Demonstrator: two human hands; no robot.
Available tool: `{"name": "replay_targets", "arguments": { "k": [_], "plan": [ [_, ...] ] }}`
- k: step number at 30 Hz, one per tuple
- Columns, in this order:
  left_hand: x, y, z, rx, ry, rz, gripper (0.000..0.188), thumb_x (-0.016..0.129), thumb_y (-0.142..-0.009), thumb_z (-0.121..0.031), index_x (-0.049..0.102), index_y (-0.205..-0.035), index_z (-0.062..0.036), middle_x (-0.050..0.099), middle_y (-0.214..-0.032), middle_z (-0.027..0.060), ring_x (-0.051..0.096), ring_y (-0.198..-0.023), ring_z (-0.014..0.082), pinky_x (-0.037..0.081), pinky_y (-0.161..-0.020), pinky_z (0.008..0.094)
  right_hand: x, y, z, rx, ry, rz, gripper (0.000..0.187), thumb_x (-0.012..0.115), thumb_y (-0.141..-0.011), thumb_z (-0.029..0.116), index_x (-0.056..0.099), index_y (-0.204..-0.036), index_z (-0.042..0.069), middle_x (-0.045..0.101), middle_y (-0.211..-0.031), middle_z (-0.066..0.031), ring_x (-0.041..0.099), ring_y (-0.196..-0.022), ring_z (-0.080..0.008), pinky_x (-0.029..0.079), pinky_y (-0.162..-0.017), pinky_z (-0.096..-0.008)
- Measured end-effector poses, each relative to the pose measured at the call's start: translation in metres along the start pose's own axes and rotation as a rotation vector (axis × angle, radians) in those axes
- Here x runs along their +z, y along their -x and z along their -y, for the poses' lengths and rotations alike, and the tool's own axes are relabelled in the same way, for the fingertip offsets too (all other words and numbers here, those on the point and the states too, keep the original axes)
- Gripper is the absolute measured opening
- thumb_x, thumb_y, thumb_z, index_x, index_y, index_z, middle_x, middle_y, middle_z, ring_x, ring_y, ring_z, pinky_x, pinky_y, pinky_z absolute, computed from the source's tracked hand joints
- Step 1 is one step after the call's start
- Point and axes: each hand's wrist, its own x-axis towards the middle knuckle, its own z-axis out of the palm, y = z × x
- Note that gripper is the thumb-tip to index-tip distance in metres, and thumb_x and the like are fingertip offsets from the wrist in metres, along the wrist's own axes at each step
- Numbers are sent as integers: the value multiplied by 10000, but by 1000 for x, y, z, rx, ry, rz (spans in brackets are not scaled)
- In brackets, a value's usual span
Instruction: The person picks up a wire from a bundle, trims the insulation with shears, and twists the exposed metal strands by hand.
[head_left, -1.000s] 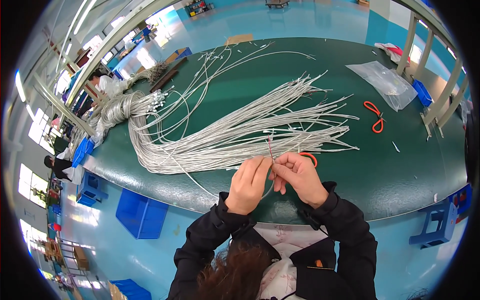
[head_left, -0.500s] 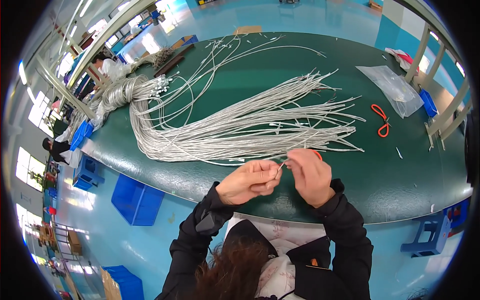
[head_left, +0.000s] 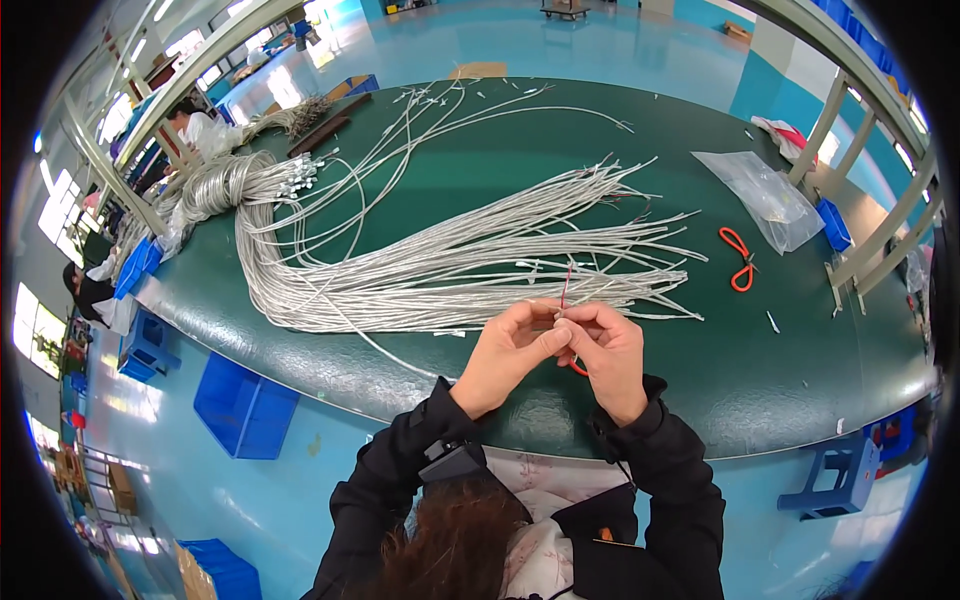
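A large bundle of silvery-grey cables (head_left: 400,255) lies across the green table, bent on the left, its loose ends fanned out to the right. My left hand (head_left: 505,355) and my right hand (head_left: 608,358) meet in front of these ends. Both pinch the end of one cable, whose thin red wire (head_left: 567,285) stands up between the fingertips; the exact grip is hidden. Below the right fingers shows a red handle loop (head_left: 578,368), the rest of that tool being covered by the hand. Further right lies a pair of red-handled scissors (head_left: 738,260).
On the right of the green table (head_left: 690,400) are a clear plastic bag (head_left: 765,200), a small blue bin (head_left: 833,224) and metal rack posts. A blue bin (head_left: 245,405) and blue stools (head_left: 835,475) stand on the floor. Another person (head_left: 95,295) sits far left.
My hands have come together, fingertips touching, and a red wire now shows upright between them. The red loop has moved from behind the right hand to below its fingers. The whole view has shifted slightly.
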Motion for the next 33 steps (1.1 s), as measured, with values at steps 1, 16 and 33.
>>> {"name": "replay_targets", "arguments": {
  "k": [1,16,33],
  "plan": [
    [-1,-1,4,-46,99,-28,212,646,-851,-74,597,-1046,-7,619,-960,50,575,-846,95,467,-750,227,1,-1,0,3,-14,-14,86,561,-886,24,564,-944,-39,618,-854,-79,602,-642,-110,487,-549,-218],
    [-16,-31,33,-176,118,22,154,550,-920,-107,632,-1020,-22,636,-809,21,487,-650,55,360,-559,186,-21,-16,-2,88,-60,-149,138,546,-891,61,571,-993,-30,608,-798,-38,526,-621,-61,421,-549,-183],
    [-20,-28,35,-208,144,108,154,540,-926,-102,616,-1014,-3,635,-812,40,465,-633,57,360,-561,182,-18,-16,-10,119,61,-178,63,597,-854,33,603,-894,-15,609,-757,-7,485,-596,-23,386,-537,-162]
  ]
}}
